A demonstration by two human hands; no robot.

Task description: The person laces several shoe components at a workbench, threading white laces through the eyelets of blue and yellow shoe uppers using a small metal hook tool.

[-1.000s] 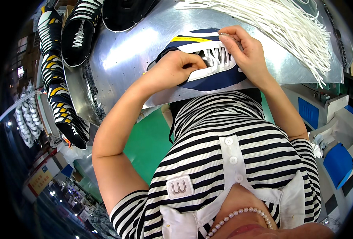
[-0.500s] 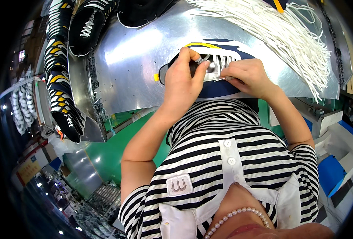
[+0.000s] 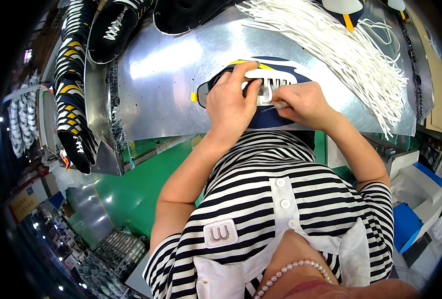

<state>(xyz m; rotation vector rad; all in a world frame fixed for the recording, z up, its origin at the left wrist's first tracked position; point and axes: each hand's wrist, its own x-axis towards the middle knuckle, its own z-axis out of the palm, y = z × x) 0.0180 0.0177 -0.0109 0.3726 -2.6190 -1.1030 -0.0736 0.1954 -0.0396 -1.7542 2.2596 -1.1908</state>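
Observation:
A navy shoe upper (image 3: pixel 266 119) with white overlays, yellow trim and a yellow tab lies flat on the metal table in front of me. White lace runs through several rows of its eyelets. My left hand (image 3: pixel 230 102) is closed on the upper beside its opening, thumb and forefinger curled at the eyelet edge; some fingertips are hidden. My right hand (image 3: pixel 303 103) has its fingers pressed together on a white shoelace (image 3: pixel 267 93) at the near eyelet row. The lace's end is hidden under my right fingers.
A large bundle of loose white laces (image 3: pixel 340 65) spreads over the right of the metal table (image 3: pixel 156 104). Black shoe uppers (image 3: pixel 112 32) lie at the back left. A long row of stacked uppers (image 3: pixel 71 94) lines the left edge. Another upper (image 3: pixel 343 10) sits at the back right.
My left forefinger and thumb have moved from a pinch over the lacing to the upper's eyelet edge. My right hand has shifted slightly left and down. The whole view has shifted a little.

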